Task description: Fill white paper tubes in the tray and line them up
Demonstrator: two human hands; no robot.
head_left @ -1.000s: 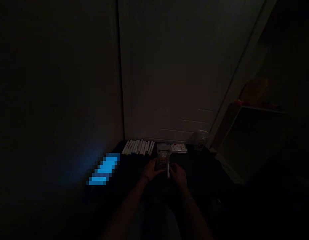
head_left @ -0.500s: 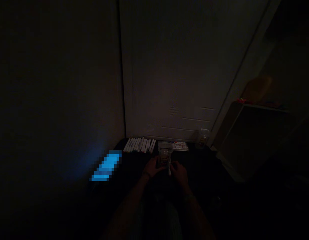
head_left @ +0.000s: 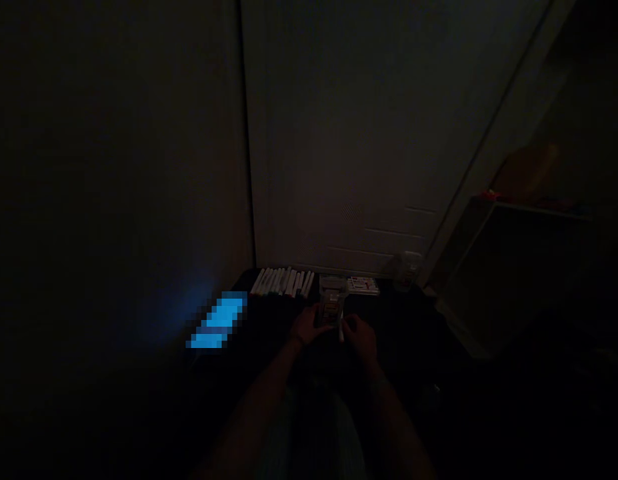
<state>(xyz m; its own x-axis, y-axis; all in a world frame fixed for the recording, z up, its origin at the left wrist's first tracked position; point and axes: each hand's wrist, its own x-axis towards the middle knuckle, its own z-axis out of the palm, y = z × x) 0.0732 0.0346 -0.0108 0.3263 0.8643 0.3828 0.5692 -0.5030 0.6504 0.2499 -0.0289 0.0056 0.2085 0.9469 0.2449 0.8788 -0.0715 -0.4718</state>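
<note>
Clear plastic case (head_left: 331, 308) with a printed label is sitting front and centre on the dark tabletop (head_left: 409, 333), or just above it; too dim to tell which. Left hand (head_left: 306, 325) is bracing its left side, thumb running along the near edge, and appears to be gripping it, though the far fingers are hiding. White marker (head_left: 341, 329) is standing close along the case's right side, seemingly pinched between thumb and forefinger of the right hand (head_left: 361, 339); whether its tip is touching the case is not showing. Main risk, in my judgement: poor light is masking the gap between marker and case, so the marker could be catching on the plastic edge and slipping from so narrow a pinch. A one-sided hold is also leaving the case liable to twist if the marker pushes against it. Beyond, a row of loose markers (head_left: 283, 283) is lying to the left, near enough for a stray knock to start them rolling; a flat white pack (head_left: 363, 286) is lying just right of the case. Farther right, a second clear container (head_left: 407, 272) is standing near the pale panel (head_left: 333, 147), likely tippable if bumped.
</note>
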